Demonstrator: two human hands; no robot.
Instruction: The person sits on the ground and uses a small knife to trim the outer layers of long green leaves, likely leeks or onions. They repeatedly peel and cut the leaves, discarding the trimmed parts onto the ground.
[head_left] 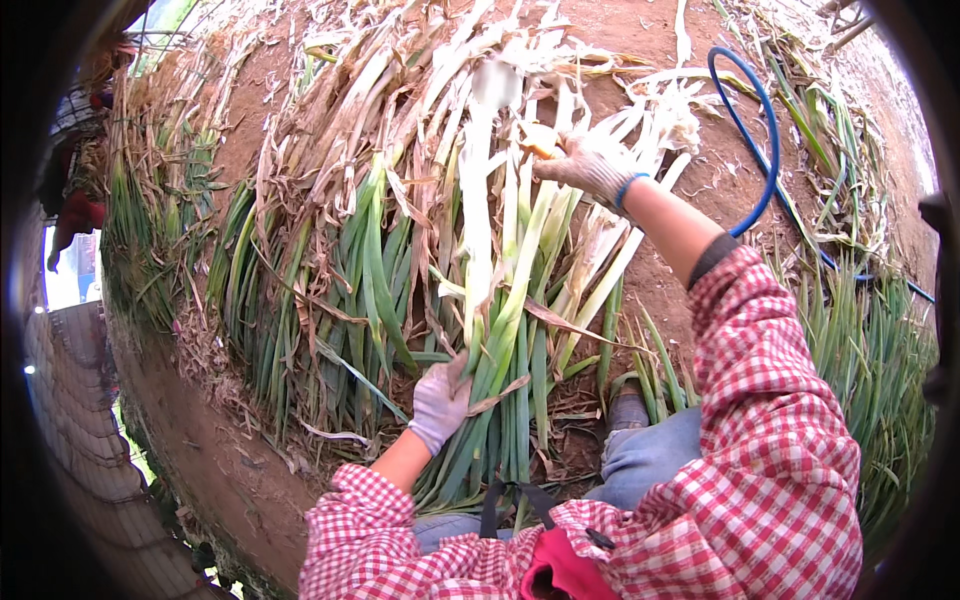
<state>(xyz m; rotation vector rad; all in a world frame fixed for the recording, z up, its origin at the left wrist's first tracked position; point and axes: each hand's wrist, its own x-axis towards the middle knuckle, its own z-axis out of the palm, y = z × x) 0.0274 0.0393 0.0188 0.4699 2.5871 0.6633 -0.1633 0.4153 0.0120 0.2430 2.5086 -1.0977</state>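
Left hand (441,402): fingers clamped on leek (478,215) leaves
Right hand (595,170): fingers closed on yellowish object (541,141), kind unclear
Hose (773,140): blue, curving near right sleeve (770,360)

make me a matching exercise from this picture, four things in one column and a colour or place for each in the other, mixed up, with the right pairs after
Column one
1. left hand
2. right hand
3. hose
4. shirt

Column two
A. blue, curving over the soil on the right of the picture
B. in a pale glove, low in the picture, at the green leaves
C. red and white checks
D. in a pale glove with a blue edge at the wrist, higher up

Right pairs: 1-B, 2-D, 3-A, 4-C
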